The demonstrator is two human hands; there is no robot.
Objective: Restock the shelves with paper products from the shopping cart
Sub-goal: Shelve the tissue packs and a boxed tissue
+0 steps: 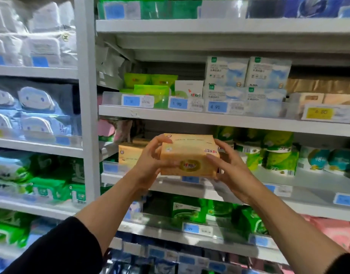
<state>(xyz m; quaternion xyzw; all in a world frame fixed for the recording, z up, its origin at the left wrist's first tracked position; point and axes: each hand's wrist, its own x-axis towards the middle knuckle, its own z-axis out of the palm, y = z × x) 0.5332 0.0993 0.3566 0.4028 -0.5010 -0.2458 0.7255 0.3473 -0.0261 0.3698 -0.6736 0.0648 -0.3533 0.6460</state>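
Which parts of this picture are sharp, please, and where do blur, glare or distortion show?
Head view: the tan tissue pack held by the left hand and right hand is fairly sharp; the white packs at upper left are blurred; glare streaks the top shelf strip; shelf edges tilt with wide-angle distortion.

White metal shelving (pixel 209 115), grey upright post (pixel 87 95), blue price tags (pixel 217 106), bright shop light

Bright even light, blurred edges (perhaps motion), wide-angle bowing
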